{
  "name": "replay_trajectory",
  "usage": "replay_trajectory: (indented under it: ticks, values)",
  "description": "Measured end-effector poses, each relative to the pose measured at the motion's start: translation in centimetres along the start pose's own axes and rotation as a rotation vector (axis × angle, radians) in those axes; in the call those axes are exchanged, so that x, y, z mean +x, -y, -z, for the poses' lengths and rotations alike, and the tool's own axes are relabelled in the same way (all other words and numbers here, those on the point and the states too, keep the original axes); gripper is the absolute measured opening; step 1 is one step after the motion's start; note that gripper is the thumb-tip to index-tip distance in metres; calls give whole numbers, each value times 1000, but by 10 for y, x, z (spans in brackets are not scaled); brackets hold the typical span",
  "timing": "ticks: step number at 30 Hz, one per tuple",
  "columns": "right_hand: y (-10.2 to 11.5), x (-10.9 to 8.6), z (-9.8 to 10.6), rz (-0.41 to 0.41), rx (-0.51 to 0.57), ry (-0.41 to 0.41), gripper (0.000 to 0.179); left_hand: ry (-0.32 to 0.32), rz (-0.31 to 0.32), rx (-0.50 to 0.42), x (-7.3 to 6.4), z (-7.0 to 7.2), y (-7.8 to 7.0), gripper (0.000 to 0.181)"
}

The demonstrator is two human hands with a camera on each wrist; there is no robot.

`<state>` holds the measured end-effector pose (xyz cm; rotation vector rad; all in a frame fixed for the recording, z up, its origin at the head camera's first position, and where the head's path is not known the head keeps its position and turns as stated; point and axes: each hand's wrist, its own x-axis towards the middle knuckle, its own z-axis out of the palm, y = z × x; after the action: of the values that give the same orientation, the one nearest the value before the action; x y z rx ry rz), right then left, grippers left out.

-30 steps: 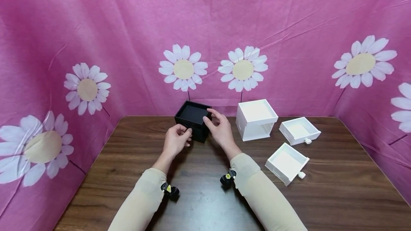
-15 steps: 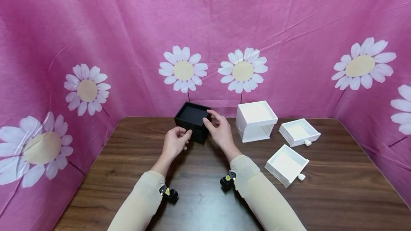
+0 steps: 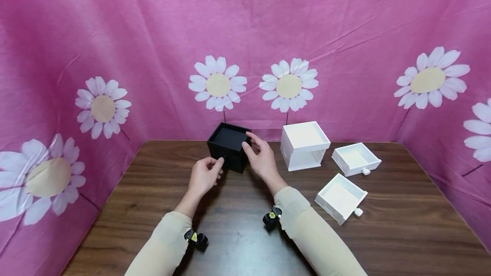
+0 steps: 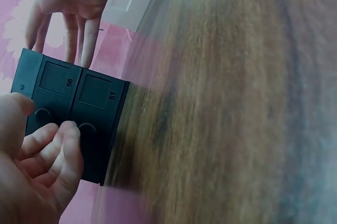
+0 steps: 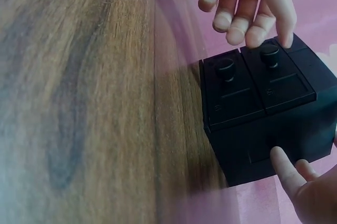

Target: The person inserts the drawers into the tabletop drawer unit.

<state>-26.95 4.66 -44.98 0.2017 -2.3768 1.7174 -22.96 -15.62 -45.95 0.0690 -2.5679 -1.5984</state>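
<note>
A small black box (image 3: 230, 137) with two drawers stands at the back of the table. Both drawer fronts sit flush, and each carries a round knob; the upper knob (image 5: 269, 52) and lower knob (image 5: 225, 68) show in the right wrist view. My left hand (image 3: 203, 174) is at the box's front. Its thumb and fingertips (image 4: 67, 129) are spread apart around the upper knob, with a gap between them and no pinch on it. My right hand (image 3: 264, 159) rests its straight fingers against the box's right side, one fingertip (image 5: 278, 153) on the side wall.
Right of the black box stands a white box (image 3: 289, 153) with an open front. Two white drawers with knobs, one at the back (image 3: 356, 159) and one closer (image 3: 341, 198), lie on the wooden table (image 3: 406, 208). A pink flowered cloth (image 3: 245, 20) hangs behind.
My left hand has drawn slightly back from the box's front, toward me and to the left. My right hand stays against the box's side. The boxes and white drawers have not moved.
</note>
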Motion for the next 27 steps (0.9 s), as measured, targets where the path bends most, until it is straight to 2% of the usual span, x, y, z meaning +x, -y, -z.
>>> replay_trajectory:
  ticks: [4,13,20,27]
  values:
    - [0,-2,2,-3,11,16,48,35,-7,19,-4,4,1,32]
    - [5,-11,14,-10,41,30,41,138,-88,45,-13,3,1,23]
    - [7,-17,26,8,2,39,36,208,-103,-43,-19,-3,-2,20]
    - [10,-24,38,30,-5,31,31,261,-145,-75,-21,-13,-7,20]
